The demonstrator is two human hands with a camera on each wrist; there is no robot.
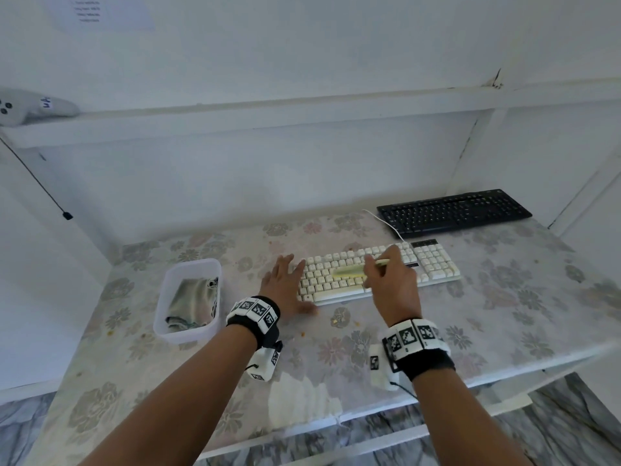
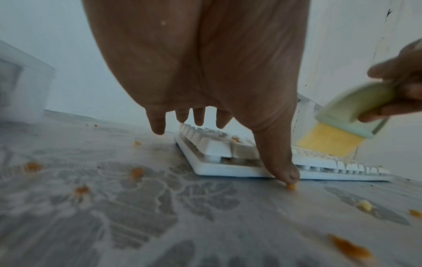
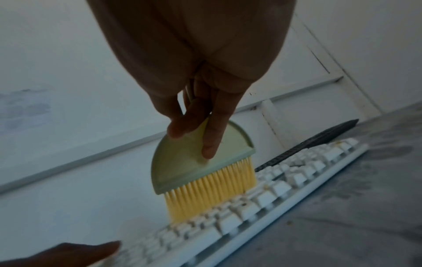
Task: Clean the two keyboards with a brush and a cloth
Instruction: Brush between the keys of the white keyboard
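Both forearms fill the bottom of my head view, each with a marker-tagged wristband. My left hand (image 1: 285,284) lies flat with straight fingers (image 2: 157,124) spread, holding nothing, its thumb on the floral-covered table (image 1: 504,314) at the left end of the white plastic keyboard (image 1: 433,260). My right hand (image 1: 393,280) has its fingers (image 3: 211,137) curled around the pale green fan-shaped brush with yellow bristles (image 3: 200,171), bristle tips down on the middle key rows of the white keyboard. Behind the white keyboard, to its right and apart from it, lies the black keyboard (image 1: 453,210), which looks untouched. Left of the white keyboard stands a clear plastic tub (image 1: 168,287) with the crumpled grey-green cloth (image 1: 193,302) inside. I count two keyboards, one brush, one cloth, one tub, and several orange crumbs (image 2: 137,172) scattered on the table near the white keyboard. My worry is that a hard stroke only flicks crumbs deeper between the keys or onto the table, where they could be dragged back under the board; if my left hand lifts, the light board may slide.
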